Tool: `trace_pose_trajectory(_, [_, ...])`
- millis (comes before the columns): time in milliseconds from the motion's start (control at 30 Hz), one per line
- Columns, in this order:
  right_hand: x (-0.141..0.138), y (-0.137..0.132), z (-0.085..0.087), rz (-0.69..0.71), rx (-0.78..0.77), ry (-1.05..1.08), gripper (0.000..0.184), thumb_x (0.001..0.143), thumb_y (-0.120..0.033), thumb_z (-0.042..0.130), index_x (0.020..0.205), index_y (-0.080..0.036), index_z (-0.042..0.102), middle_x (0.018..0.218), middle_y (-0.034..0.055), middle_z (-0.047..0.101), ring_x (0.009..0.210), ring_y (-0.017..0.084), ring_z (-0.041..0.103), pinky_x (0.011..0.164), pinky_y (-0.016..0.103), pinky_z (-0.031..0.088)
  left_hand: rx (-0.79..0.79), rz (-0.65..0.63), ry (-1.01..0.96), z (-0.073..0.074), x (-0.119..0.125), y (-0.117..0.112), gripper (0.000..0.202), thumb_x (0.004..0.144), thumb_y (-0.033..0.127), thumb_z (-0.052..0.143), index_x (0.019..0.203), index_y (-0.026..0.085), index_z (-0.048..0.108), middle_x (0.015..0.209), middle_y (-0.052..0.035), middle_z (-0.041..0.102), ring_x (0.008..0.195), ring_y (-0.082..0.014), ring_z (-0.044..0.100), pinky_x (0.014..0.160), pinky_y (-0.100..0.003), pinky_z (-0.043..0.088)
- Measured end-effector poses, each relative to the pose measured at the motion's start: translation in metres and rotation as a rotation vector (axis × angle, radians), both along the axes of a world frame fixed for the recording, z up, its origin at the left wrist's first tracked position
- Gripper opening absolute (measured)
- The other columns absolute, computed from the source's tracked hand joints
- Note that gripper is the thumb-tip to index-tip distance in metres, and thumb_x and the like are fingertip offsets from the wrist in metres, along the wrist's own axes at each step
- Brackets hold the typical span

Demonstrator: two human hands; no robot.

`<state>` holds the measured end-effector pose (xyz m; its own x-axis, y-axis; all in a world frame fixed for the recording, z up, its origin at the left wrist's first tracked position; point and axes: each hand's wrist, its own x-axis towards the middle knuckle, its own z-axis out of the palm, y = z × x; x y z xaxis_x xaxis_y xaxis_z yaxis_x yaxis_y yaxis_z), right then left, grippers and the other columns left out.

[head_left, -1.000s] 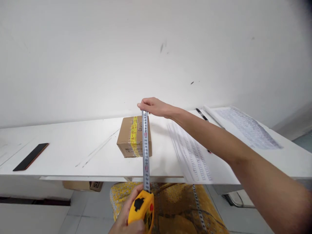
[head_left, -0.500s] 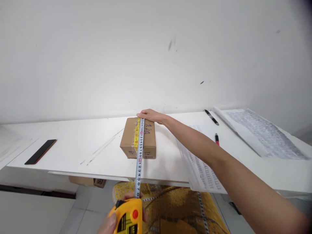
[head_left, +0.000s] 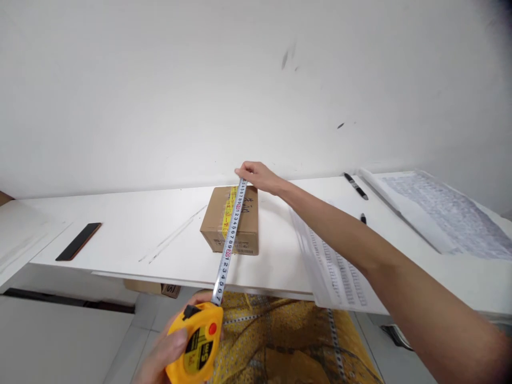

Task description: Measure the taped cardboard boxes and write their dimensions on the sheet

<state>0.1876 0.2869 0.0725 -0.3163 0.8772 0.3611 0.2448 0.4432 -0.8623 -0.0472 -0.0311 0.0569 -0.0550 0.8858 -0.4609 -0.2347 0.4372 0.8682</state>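
My left hand is wrapped round the yellow case of a tape measure, low in front of the desk edge. Its silver blade runs out over a small brown cardboard box, slanting up and to the right. At the far end, my right hand pinches the blade's tip between thumb and fingers, slightly above and behind the box. The box has a strip of yellow printed tape and black handwriting on top; the blade and my hand cover part of it.
The box rests on a narrow white desk against a white wall. To the left lies a dark flat bar. On the right are a black pen, a second pen partly behind my forearm, and printed sheets. A cardboard box shows below.
My right hand has lifted the blade's tip up off the box's far edge. My left hand and the case have shifted up and left, tilting the blade. The view has moved slightly.
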Motion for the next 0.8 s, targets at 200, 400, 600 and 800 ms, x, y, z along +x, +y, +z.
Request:
trace_pose_trajectory(200, [0.033, -0.065, 0.021, -0.044, 0.066, -0.007, 0.042, 0.090, -0.050, 0.056, 0.064, -0.021, 0.039, 0.060, -0.0054, 0.033, 0.057, 0.010, 0.029, 0.056, 0.028, 0.022, 0.198, -0.153, 0.288, 0.035, -0.062, 0.064, 0.081, 0.062, 0.058, 0.077, 0.132, 0.022, 0.059, 0.105, -0.0104, 0.075, 0.085, -0.0282, 0.069, 0.071, -0.031, 0.055])
trace_pose_trajectory(400, [0.004, -0.131, -0.029, -0.144, 0.038, -0.048, 0.035, 0.088, -0.049, 0.055, 0.069, -0.023, 0.040, 0.055, -0.0059, 0.037, 0.053, 0.012, 0.034, 0.055, 0.028, 0.024, 0.360, -0.202, 0.488, 0.067, -0.076, 0.165, 0.046, 0.081, 0.051, 0.064, 0.114, 0.018, 0.069, 0.097, -0.0079, 0.074, 0.086, -0.0225, 0.064, 0.076, -0.029, 0.050])
trace_pose_trajectory(600, [-0.010, -0.137, -0.055, -0.180, -0.165, 0.169, 0.026, 0.091, -0.045, 0.047, 0.077, -0.024, 0.045, 0.060, -0.0054, 0.044, 0.058, 0.013, 0.038, 0.058, 0.027, 0.027, 0.309, -0.319, 0.478, 0.062, -0.061, 0.221, 0.046, 0.079, 0.052, 0.065, 0.109, 0.017, 0.072, 0.098, -0.0085, 0.074, 0.087, -0.0237, 0.065, 0.069, -0.029, 0.049])
trace_pose_trajectory(800, [-0.004, -0.135, -0.050, -0.014, -0.475, 0.340, 0.030, 0.076, -0.048, 0.066, 0.086, -0.023, 0.053, 0.054, -0.0087, 0.039, 0.050, 0.010, 0.031, 0.053, 0.026, 0.021, 0.316, -0.409, 0.454, 0.046, -0.061, 0.224, 0.052, 0.080, 0.054, 0.062, 0.112, 0.016, 0.072, 0.102, -0.0098, 0.075, 0.087, -0.0248, 0.067, 0.071, -0.031, 0.051])
